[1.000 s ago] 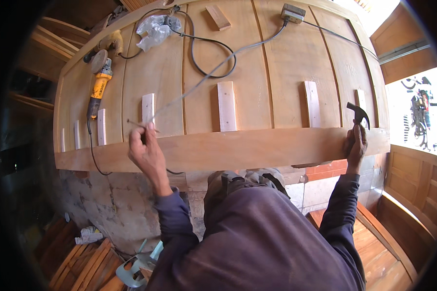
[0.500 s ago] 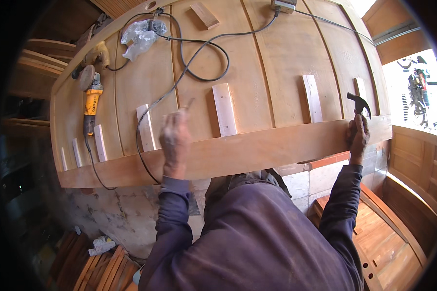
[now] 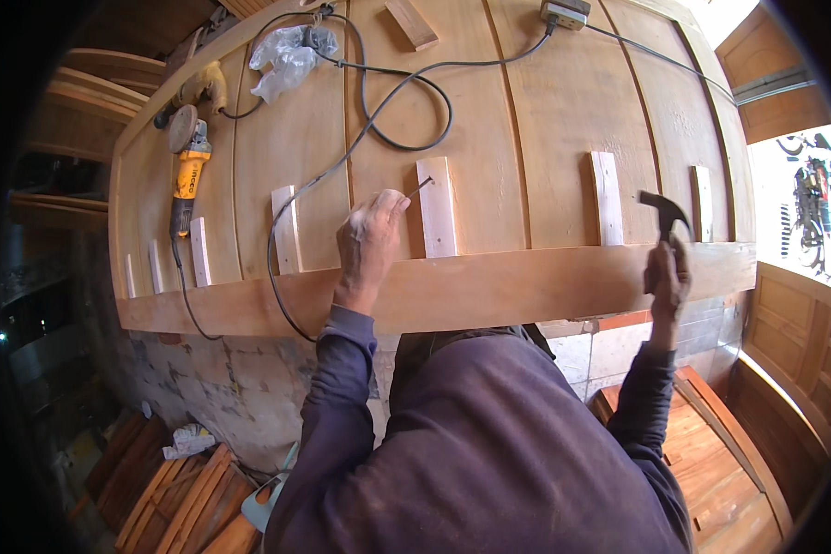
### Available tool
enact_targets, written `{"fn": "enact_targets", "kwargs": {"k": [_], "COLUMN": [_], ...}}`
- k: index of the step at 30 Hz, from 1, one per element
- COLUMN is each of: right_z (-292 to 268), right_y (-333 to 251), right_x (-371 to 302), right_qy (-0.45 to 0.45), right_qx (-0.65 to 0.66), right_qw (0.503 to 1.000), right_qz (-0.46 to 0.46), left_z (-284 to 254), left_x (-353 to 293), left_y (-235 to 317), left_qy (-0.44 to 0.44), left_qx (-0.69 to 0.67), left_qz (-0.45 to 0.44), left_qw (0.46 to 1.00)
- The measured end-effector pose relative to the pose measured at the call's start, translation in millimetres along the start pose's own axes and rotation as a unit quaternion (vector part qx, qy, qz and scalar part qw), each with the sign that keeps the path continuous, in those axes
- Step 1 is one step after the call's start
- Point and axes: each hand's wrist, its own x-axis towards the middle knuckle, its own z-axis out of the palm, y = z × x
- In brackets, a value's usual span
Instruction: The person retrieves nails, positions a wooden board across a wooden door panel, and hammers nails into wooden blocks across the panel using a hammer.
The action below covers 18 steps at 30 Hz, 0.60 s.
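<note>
Pale wood strip [image 3: 437, 222]: it lay near the centre of the frame on the tan panel [image 3: 563, 129], its lower end meeting the plain front board [image 3: 526, 282].
Dark nail [image 3: 421, 186]: it slanted from the fingers up to the right, over the strip's upper part; whether its far end touched the wood could not be told.
Left hand [image 3: 369, 245]: it pinched the nail between thumb and fingers, just left of the strip.
Right hand [image 3: 667, 272]: it was closed around the handle of the claw hammer [image 3: 663, 208], at the right of the frame.
Hammer head: it hung well apart from the nail, claw to the right.
Nailing stage: it looked like bringing the nail to its spot, with no blow under way.
Nail's next need: likely to be stood upright on the strip and steadied in the pinch, before the hammer was carried leftward for a light first tap.
Black cord [image 3: 448, 106]: it looped at upper centre and ran down left of the left hand, so a sweeping wrist might have snagged it.
</note>
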Motion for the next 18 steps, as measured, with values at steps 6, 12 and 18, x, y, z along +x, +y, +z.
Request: {"fn": "enact_targets", "kwargs": {"k": [6, 12, 18], "right_z": [127, 191, 248], "right_y": [-21, -29, -39], "right_x": [-69, -82, -73], "right_qy": [-0.124, -0.156, -0.196], "right_qx": [-0.018, -0.182, -0.297], "right_qw": [0.992, 0.968, 0.887], "right_qz": [0.010, -0.074, -0.295], "left_z": [16, 15, 14], "left_x": [-5, 0, 5], "left_y": [-19, -13, -18], "left_qy": [-0.012, -0.009, -0.035], "left_qx": [0.002, -0.005, -0.009], "left_qz": [0.026, 0.045, 0.019], "left_qw": [1.000, 0.999, 0.999]}}
